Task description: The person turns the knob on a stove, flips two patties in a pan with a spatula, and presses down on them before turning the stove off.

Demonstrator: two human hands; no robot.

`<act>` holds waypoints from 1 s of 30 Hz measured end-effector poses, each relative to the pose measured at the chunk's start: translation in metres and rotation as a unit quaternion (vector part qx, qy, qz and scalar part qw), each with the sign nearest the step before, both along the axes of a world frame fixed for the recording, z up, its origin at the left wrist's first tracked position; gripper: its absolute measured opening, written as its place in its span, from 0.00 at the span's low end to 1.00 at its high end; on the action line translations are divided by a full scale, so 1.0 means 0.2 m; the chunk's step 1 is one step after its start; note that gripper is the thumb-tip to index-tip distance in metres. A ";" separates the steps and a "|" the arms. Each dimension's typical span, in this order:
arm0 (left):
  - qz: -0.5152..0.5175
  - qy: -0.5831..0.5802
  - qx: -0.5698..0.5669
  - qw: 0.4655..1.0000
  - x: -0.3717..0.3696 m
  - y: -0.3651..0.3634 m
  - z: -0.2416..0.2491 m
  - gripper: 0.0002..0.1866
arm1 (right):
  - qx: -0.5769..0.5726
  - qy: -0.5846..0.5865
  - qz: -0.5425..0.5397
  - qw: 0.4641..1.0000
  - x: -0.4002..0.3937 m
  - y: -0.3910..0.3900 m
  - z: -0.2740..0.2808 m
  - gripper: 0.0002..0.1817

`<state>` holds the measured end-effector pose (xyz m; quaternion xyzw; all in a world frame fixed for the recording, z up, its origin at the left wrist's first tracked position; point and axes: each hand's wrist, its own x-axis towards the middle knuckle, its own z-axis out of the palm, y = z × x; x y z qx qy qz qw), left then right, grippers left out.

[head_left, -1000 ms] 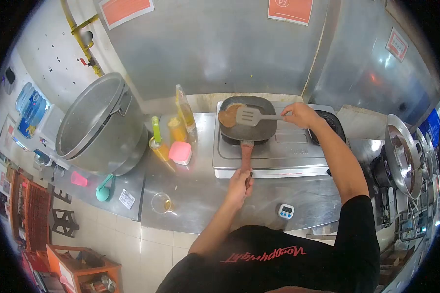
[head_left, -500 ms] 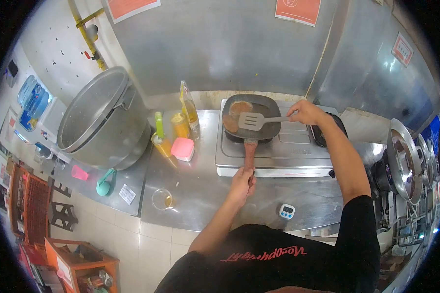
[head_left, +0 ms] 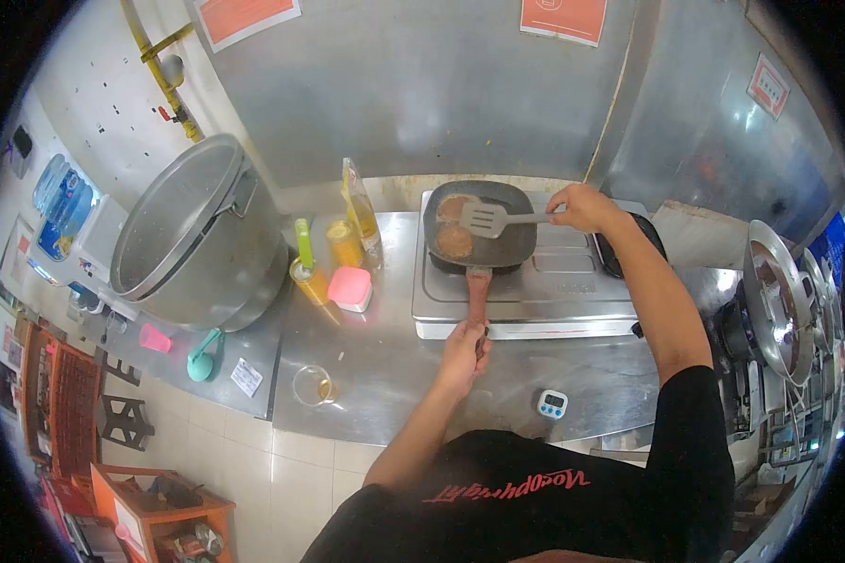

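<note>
Pan [head_left: 499, 248] on stove [head_left: 573, 305], left hand [head_left: 464, 353] clamped on handle [head_left: 478, 296], right hand [head_left: 584, 207] clamped on spatula [head_left: 483, 220], tub [head_left: 350, 286] leftward.

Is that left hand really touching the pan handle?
Touching: the head view shows the left hand wrapped around the end of the pan handle.

Metal wall [head_left: 413, 103] behind the surface's [head_left: 516, 375] far edge; pale tiled floor [head_left: 253, 469] beyond its near left edge; orange cabinet [head_left: 164, 507] there.

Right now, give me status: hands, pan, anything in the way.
Left hand gripping pan handle, right hand holding spatula. Two brown rounds in pan, left side. Spatula hides part of upper round.
</note>
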<state>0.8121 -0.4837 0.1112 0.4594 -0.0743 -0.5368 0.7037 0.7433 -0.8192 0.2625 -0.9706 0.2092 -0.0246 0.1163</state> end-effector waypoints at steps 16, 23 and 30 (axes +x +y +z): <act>-0.004 0.008 -0.013 1.000 0.00 0.00 0.00 0.10 | 0.363 -0.034 -0.115 0.924 -0.09 0.11 -0.23 0.12; -0.004 0.013 -0.005 1.000 0.00 0.00 0.00 0.11 | 0.115 -0.104 -0.140 0.978 -0.19 0.18 -0.04 0.14; -0.009 0.019 -0.012 1.000 0.01 0.00 0.01 0.11 | -0.350 -0.056 -0.036 0.934 -0.19 0.52 -0.14 0.16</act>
